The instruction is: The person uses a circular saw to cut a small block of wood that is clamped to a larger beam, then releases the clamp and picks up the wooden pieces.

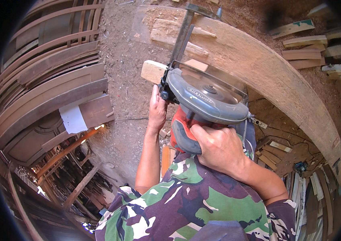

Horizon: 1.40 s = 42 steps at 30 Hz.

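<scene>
My right hand [220, 146] is wrapped round the rear handle of a red and grey circular saw [208, 98]. The saw's round blade is blurred inside its guard. Under the saw's front lies a pale wooden piece [153, 71], its end sticking out to the left. My left hand [157, 108] is at the near side of that piece, its thumb stretched up to the wood's edge beside the saw's base. Its other fingers are mostly hidden. Beyond the saw, a dark metal bar clamp [181, 36] reaches across a long wooden plank [259, 56].
Wood offcuts [178, 34] and sawdust lie on the plank. Stacked wooden panels [54, 80] line the left, with a white sheet [73, 119] on them. At right are loose boards [304, 54], a power strip [259, 123] with cables, and a small blue tool [300, 166].
</scene>
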Each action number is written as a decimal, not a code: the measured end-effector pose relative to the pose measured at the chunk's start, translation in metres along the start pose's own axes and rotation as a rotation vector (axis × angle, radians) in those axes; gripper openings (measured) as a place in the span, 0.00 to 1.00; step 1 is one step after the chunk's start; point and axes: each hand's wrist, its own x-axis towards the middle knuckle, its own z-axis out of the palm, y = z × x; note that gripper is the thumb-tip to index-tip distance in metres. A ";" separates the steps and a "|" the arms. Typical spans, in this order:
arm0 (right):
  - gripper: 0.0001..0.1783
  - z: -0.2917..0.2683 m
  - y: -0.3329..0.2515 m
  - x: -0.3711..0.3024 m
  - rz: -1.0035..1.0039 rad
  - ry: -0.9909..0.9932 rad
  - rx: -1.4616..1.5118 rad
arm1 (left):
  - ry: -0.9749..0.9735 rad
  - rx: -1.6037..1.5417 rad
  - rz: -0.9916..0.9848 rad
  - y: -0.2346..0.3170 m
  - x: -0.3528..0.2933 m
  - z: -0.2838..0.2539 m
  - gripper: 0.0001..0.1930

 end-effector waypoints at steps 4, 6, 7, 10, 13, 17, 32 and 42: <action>0.17 0.004 -0.002 0.004 -0.019 0.009 0.003 | 0.032 -0.004 -0.002 -0.002 0.000 -0.007 0.33; 0.17 0.006 -0.003 0.007 -0.033 0.029 0.004 | 0.033 0.011 0.001 -0.011 0.001 -0.017 0.33; 0.17 0.007 -0.003 0.008 -0.033 0.030 0.002 | 0.034 0.010 0.007 -0.009 0.002 -0.017 0.33; 0.17 0.010 -0.005 0.012 -0.024 0.023 -0.005 | 0.027 0.029 -0.010 -0.001 0.001 -0.017 0.29; 0.17 0.012 -0.009 0.016 -0.009 0.011 -0.009 | 0.028 0.034 -0.016 0.002 0.004 -0.021 0.28; 0.17 0.014 -0.010 0.019 -0.016 0.011 -0.004 | 0.032 0.018 -0.014 0.008 0.004 -0.019 0.28; 0.18 0.020 -0.016 0.034 -0.023 -0.015 -0.020 | 0.034 -0.029 0.006 0.017 0.014 -0.030 0.29; 0.19 0.036 -0.023 0.057 -0.039 -0.005 -0.004 | 0.036 -0.092 0.033 0.016 0.029 -0.057 0.28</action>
